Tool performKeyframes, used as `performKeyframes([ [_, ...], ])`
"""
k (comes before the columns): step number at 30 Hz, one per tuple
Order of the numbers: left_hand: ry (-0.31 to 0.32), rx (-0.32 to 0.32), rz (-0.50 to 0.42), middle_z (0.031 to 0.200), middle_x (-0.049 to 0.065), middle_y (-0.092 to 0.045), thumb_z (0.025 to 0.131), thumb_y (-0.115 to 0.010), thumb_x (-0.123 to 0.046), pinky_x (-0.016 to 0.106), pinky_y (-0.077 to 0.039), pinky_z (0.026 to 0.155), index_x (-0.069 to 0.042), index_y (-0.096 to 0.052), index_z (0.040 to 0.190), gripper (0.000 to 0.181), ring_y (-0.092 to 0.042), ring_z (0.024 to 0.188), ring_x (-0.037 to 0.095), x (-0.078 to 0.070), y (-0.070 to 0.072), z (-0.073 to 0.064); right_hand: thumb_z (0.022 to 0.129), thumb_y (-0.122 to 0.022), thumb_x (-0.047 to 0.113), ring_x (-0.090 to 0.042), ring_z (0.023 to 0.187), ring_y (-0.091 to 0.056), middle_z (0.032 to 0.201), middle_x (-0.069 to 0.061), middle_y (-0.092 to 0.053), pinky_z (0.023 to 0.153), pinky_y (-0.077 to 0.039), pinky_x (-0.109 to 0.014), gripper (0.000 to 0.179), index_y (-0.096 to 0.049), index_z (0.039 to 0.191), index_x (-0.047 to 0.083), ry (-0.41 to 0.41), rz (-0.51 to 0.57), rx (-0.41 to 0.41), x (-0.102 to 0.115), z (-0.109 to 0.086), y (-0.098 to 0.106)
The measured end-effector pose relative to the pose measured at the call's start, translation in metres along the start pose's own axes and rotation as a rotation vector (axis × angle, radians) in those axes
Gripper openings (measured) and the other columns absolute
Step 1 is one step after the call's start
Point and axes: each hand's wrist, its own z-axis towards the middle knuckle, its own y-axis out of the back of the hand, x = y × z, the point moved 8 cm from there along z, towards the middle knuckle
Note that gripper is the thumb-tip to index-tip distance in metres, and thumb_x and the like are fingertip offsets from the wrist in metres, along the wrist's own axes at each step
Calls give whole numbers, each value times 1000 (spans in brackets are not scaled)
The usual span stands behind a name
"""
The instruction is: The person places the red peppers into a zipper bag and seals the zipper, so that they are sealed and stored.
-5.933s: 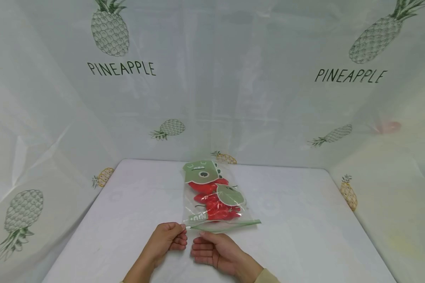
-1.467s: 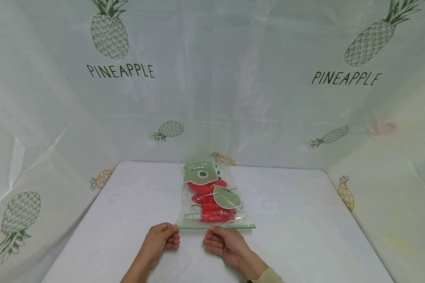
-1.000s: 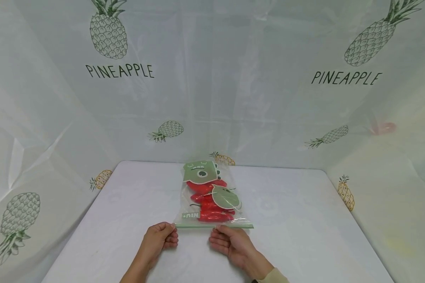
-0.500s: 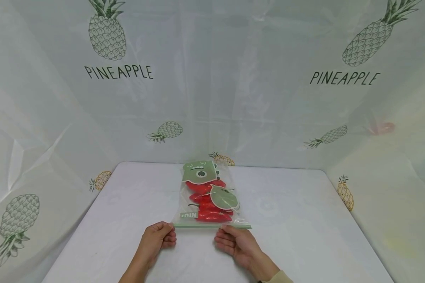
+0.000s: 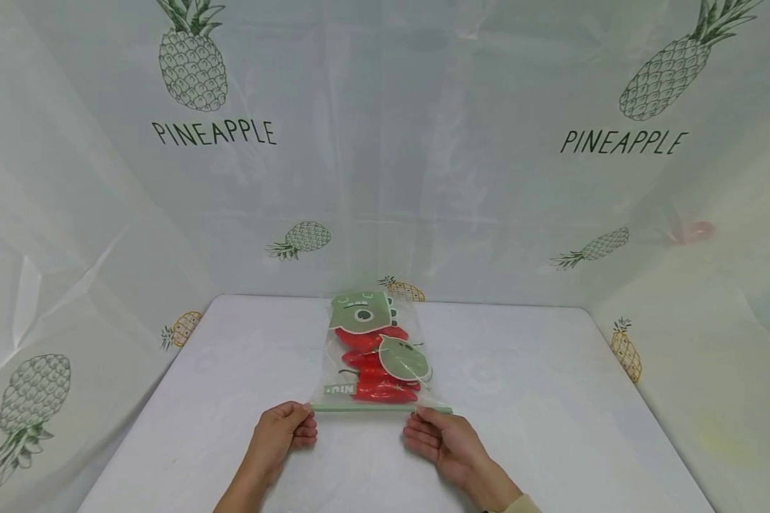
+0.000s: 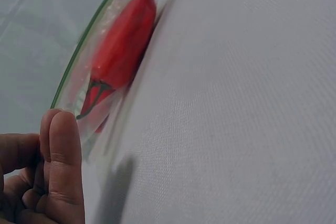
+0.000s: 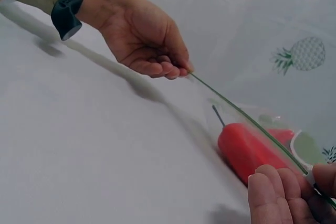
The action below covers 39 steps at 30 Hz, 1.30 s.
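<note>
A clear zip bag (image 5: 404,359) with green cartoon prints lies on the table, holding several red peppers (image 5: 385,392). Its green zip strip (image 5: 366,408) runs straight along the near edge. My left hand (image 5: 282,434) pinches the strip's left corner between thumb and forefinger. Toward the right end of the strip, my right hand (image 5: 449,442) pinches a small white slider (image 7: 310,177), best seen in the right wrist view. In the left wrist view, a pepper (image 6: 126,40) with a green stem shows through the plastic beside my fingertips (image 6: 64,129).
The white table (image 5: 539,399) spreads to both sides of the bag. Pale sheeting (image 5: 385,157) printed with pineapples encloses it at the back and sides. A faint red shape (image 5: 693,232) shows through the sheeting at right.
My right hand has slid rightward along the strip from near the left corner. The strip's edges, parted 5.9 s ago, now lie together in one line. My left hand has shifted slightly left.
</note>
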Motion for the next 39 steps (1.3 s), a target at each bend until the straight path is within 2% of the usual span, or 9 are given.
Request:
performKeyframes([
  [8, 3, -9, 2, 81, 8, -70, 105, -63, -10, 30, -64, 65, 9, -67, 100, 20, -69, 70, 16, -1, 1, -1, 103, -69, 22, -21, 95, -79, 101, -11, -80, 91, -63, -38, 24, -74, 110, -1, 5, -3, -4, 3, -3, 9],
  [16, -10, 6, 14, 81, 7, -70, 106, -61, -11, 29, -64, 65, 9, -66, 101, 22, -70, 70, 14, -2, 1, 0, 103, -69, 23, -22, 97, -79, 103, -12, -80, 92, -63, -38, 33, -70, 118, -6, 1, -11, -10, 4, -3, 14],
  [20, -16, 7, 31, 83, 7, -70, 106, -60, -12, 29, -64, 66, 10, -66, 103, 23, -70, 71, 14, -3, 0, 0, 103, -68, 22, -23, 97, -79, 103, -12, -80, 92, -63, -38, 33, -69, 118, -7, 8, -18, -15, 7, -3, 18],
  [29, -20, -32, 27, 83, 10, -70, 106, -63, -13, 30, -64, 65, 9, -67, 101, 23, -69, 70, 15, -2, 6, 2, 103, -68, 20, -23, 95, -79, 100, -11, -80, 91, -63, -36, 26, -72, 113, -4, 24, -10, -41, 14, -7, 34],
  [39, -7, -12, 29, 82, 8, -70, 106, -62, -12, 29, -64, 64, 9, -67, 100, 23, -69, 70, 15, -1, 0, 2, 103, -69, 21, -23, 96, -79, 101, -12, -80, 91, -63, -37, 28, -71, 114, -5, 25, -33, -71, 13, -13, 42],
])
